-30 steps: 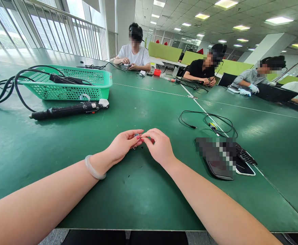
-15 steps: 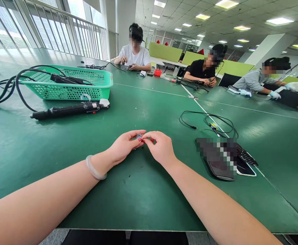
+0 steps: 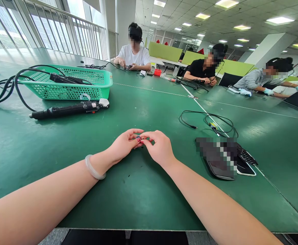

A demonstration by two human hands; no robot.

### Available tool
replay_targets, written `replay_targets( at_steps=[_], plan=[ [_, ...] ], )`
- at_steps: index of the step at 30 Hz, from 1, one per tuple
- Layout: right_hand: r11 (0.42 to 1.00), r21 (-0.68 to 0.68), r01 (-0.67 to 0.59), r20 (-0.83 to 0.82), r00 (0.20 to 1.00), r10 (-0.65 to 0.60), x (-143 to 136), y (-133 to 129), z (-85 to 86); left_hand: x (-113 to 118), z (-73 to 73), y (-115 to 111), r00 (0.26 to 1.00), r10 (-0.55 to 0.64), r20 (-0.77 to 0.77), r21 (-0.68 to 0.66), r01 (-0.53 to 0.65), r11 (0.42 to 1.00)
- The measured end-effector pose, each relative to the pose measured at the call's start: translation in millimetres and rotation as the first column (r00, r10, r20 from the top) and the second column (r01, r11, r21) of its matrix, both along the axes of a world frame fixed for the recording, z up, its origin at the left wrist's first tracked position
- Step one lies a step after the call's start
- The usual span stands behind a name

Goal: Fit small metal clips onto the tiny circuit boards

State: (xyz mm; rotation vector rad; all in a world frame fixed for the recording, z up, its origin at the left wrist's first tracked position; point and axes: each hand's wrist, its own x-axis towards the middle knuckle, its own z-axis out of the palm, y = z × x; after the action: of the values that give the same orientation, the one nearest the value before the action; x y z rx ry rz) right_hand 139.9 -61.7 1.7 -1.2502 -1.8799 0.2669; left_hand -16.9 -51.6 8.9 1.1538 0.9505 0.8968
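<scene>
My left hand [image 3: 125,144] is closed around a small silvery-dark piece [image 3: 138,137], gripped between thumb and fingers just above the green table [image 3: 138,200]. From the other side, my right hand [image 3: 159,146] pinches at the same piece with thumb and forefinger; the two hands' fingertips meet there. Most of the piece is covered by fingers, so its kind cannot be made out. A pale bangle [image 3: 94,167] circles my left wrist.
Left lies a black electric screwdriver [image 3: 69,109] before a green plastic basket [image 3: 80,92] with cabled tools. Right are a black cable [image 3: 207,117], a black pouch-like item [image 3: 212,166] and a white-edged phone [image 3: 247,168]. Several people [image 3: 133,51] sit across the table.
Both my hands stay together, their fingers shifting slightly about the small piece, which now shows less. At far right, a gloved co-worker's arms have moved.
</scene>
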Motion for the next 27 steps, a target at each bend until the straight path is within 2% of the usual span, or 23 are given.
replay_targets(
  at_steps=[7,14,19,27],
  plan=[
    [0.998,-0.047,0.038,-0.034,0.999,-0.04,1.6,2.3,0.0,0.1,0.0,-1.8,0.998,0.018,-0.052,0.06,-0.015,0.998],
    [0.997,-0.075,-0.027,-0.097,0.995,0.02,4.3,6.0,-2.8,-0.4,2.4,-2.1,0.997,0.025,-0.069,0.044,-0.022,0.999],
    [0.998,-0.062,-0.025,-0.157,0.987,0.015,4.9,5.7,-1.5,-0.3,5.1,-3.6,0.999,0.011,-0.051,0.072,-0.007,0.997],
    [0.991,-0.129,-0.029,-0.223,0.975,-0.001,1.1,4.1,0.0,2.0,7.3,-5.8,0.999,-0.003,-0.05,0.125,0.009,0.992]
  ],
)
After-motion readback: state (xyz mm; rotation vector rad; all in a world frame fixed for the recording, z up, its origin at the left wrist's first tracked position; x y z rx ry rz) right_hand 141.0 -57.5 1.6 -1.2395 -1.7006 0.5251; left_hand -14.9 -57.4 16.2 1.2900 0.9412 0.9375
